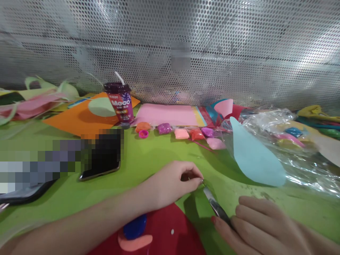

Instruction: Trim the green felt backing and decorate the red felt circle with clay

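Observation:
My left hand is curled in a pinch over the green table, fingertips pressed on something tiny that I cannot make out, right at the tip of a metal blade. My right hand is closed around the handle end of that blade, at the lower right. Under my left forearm lies a red sheet with a blue clay lump and an orange clay strip on it.
A purple drink cup with a straw stands on orange paper. Small clay packets lie in a row before pink paper. A light blue cut-out, clear plastic wrap and a phone lie nearby. Perforated metal wall behind.

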`<state>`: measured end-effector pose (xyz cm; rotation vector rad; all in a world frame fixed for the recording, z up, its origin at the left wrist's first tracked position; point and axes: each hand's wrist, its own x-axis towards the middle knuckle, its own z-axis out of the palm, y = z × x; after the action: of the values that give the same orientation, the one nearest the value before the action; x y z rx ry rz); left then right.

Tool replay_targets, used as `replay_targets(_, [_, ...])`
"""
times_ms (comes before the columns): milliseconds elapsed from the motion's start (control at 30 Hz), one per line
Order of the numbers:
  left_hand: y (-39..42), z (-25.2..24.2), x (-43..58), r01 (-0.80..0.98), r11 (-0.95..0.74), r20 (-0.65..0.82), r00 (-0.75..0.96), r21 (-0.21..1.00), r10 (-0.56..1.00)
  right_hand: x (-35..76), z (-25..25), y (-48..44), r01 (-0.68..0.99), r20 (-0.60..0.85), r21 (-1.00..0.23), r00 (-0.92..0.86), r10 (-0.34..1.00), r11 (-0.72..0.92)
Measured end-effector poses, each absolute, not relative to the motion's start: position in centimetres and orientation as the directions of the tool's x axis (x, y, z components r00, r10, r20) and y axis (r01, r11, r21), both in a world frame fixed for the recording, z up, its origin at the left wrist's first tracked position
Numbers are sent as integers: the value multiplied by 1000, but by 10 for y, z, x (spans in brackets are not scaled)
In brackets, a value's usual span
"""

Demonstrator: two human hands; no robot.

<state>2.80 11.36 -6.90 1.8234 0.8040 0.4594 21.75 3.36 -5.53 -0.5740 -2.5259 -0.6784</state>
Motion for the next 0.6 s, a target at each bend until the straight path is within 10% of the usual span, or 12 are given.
replay_targets(600, [116,-66,22,287,-164,-110,741,944,663,220,-52,37,441,521,367,-827,212,819])
